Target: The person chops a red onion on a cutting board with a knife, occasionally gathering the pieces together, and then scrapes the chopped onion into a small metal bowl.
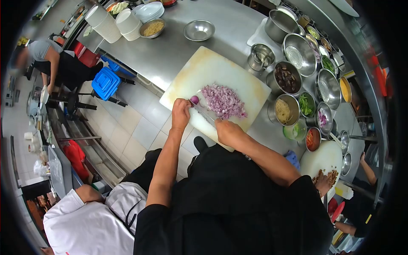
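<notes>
So I was standing there watching the chopping, and it all came down to a little lump of purple onion [194, 100]. It sat near the left-hand edge of the cutting board [204, 63], right at the fingertips of the left hand [181, 114], just on their right side. That hand was way closer to it than the right hand [229, 134]. The left grip was narrow, fingers bunched up, but honestly I couldn't tell if it was pinching the onion lump or steadying the knife tip.

The right grip was no mystery: wrapped round the handle of the knife [206, 115]. The blade ran on a slant from that fist up and left toward the other hand, so its far end lay near the onion lump. The heap of chopped onion [223, 101] was spread on the far side of the blade, to the right of the lump. Board was flat on a steel table [238, 21], btw.
</notes>
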A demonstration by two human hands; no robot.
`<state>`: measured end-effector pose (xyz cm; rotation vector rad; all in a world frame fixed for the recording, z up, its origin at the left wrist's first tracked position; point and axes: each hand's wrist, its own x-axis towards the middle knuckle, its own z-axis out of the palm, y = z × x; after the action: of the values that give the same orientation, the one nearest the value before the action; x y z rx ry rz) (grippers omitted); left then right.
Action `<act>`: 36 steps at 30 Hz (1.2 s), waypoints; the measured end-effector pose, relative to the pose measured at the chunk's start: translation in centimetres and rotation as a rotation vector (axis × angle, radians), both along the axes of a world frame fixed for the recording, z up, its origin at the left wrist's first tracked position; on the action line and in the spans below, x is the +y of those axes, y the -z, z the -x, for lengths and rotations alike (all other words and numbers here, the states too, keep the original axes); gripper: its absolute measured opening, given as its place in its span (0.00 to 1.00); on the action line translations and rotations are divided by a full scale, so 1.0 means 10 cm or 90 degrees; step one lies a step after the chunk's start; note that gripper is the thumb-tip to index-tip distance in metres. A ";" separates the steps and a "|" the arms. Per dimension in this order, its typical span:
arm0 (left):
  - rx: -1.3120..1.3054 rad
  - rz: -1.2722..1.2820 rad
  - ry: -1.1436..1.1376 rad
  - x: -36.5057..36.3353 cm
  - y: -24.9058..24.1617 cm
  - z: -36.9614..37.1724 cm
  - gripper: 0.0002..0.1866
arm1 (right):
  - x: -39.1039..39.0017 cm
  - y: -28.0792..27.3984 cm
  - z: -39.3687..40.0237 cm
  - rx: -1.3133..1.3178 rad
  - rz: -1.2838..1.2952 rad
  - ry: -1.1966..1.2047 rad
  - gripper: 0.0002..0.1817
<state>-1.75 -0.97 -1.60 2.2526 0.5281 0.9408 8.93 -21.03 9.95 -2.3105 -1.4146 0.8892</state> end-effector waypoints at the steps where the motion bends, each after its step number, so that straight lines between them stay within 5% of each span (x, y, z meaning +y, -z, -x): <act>1: 0.002 0.003 -0.002 -0.02 0.00 0.02 0.07 | -0.03 -0.07 0.01 0.004 0.028 0.000 0.14; 19: 0.033 -0.058 -0.009 -0.01 0.02 0.04 0.06 | -0.13 0.07 -0.10 0.046 0.040 -0.023 0.11; 22: 0.057 0.155 -0.004 0.02 -0.13 -0.05 0.08 | -0.32 -0.07 -0.12 0.034 0.053 0.011 0.11; 24: 0.061 -0.049 0.079 0.00 -0.38 -0.09 0.10 | -0.35 -0.14 -0.11 0.023 0.057 0.059 0.12; 31: 0.265 -0.181 -0.128 -0.51 -0.36 -0.29 0.13 | -0.30 -0.12 -0.20 0.006 0.051 0.140 0.14; 36: 0.197 -0.120 -0.073 -0.63 -0.30 -0.18 0.10 | -0.28 -0.11 -0.15 0.008 0.065 0.099 0.14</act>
<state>0.09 -7.26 1.35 2.5817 0.7370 0.7244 10.40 -23.84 11.01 -2.4454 -1.1915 0.9480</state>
